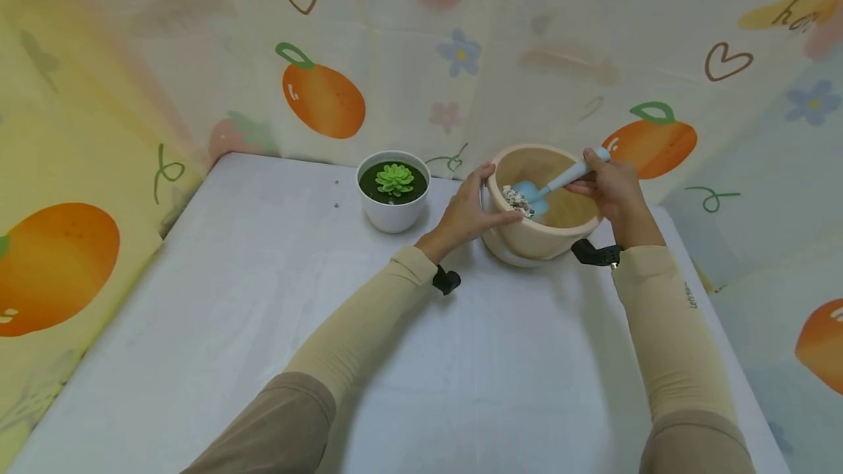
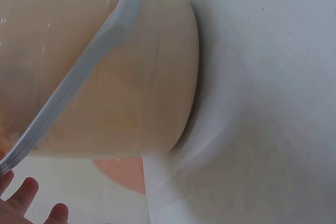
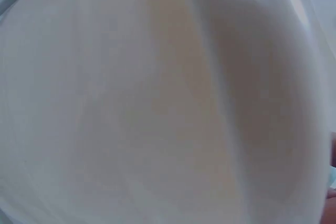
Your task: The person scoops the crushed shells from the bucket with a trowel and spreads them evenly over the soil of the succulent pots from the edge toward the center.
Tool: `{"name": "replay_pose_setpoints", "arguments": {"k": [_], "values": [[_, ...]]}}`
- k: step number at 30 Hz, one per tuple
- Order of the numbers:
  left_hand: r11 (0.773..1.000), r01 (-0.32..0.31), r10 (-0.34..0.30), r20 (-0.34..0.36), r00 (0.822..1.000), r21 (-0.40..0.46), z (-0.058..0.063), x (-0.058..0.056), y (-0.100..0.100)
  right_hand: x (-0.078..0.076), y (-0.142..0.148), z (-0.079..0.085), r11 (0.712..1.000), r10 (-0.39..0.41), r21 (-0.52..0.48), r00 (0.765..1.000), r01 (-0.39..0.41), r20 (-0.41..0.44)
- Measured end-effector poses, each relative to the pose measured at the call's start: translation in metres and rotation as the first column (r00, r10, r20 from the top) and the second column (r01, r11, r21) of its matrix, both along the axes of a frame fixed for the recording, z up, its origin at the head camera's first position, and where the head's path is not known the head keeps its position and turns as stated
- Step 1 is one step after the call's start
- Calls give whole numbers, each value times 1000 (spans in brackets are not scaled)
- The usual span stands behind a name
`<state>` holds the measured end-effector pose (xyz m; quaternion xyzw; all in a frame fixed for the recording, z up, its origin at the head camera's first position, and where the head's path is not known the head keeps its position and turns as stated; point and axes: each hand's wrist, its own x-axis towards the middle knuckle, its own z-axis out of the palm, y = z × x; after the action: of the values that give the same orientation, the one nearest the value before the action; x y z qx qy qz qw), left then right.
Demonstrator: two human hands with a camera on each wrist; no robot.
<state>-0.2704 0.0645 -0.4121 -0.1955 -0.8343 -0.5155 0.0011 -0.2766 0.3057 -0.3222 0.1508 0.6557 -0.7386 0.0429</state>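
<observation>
A beige plastic bucket (image 1: 543,241) with a pale carrying handle (image 2: 79,82) stands at the back right of the table. My left hand (image 1: 464,214) holds it by the left side of its rim, thumb at the front and fingers toward the back. In my right hand (image 1: 615,189) is the handle of a light blue toy shovel (image 1: 569,175), which slants down into the bucket. Its blade touches a heap of whitish, speckled granules (image 1: 516,200) at the inner left. The right wrist view shows mostly the bucket's wall (image 3: 131,103) up close, with little of the hand.
Left of the bucket stands a white pot (image 1: 394,216) with a green succulent (image 1: 395,179) in dark filling. Two small dark specks lie on the white tabletop (image 1: 250,254) nearby. A fruit-patterned cloth (image 1: 395,57) hangs close behind the bucket and along both sides.
</observation>
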Motion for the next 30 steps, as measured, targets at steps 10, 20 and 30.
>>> {"name": "replay_pose_setpoints", "arguments": {"k": [10,20,30], "values": [[1000,4,-4,25,1000,5,-3,0,3,2,15,0,978,-11,-209,998,24,59],[1000,13,-14,31,999,27,1,3,2,9,32,3,904,-85,-412,992,115,90],[999,16,-19,47,999,49,1,1,0,13,39,0,817,-265,-503,958,283,109]]}}
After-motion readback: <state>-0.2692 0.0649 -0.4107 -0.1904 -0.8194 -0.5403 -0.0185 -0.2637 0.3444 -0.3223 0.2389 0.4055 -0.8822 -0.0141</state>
